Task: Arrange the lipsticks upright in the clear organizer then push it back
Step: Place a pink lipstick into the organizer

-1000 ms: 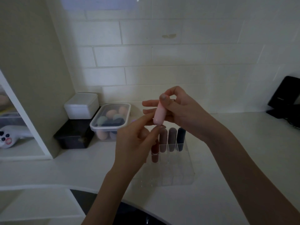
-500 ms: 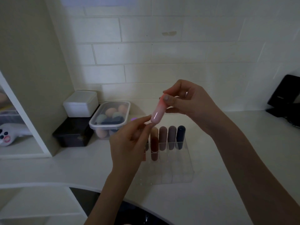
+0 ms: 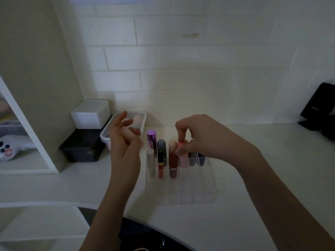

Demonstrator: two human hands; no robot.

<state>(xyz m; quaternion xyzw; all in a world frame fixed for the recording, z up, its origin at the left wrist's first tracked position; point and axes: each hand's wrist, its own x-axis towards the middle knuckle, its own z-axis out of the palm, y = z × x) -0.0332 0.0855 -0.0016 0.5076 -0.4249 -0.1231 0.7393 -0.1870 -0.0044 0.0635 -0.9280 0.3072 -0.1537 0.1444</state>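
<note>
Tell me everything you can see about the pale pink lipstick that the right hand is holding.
The pale pink lipstick is a smooth, rounded tube, glossy like plastic, with a redder tint near its top. It stands upright in a back-row slot of the clear organizer, its lower part seen through the clear wall. The right hand pinches its top from above with curled fingertips. A dark red lipstick stands close on one side and a grey one on the other. No label is readable.
</note>
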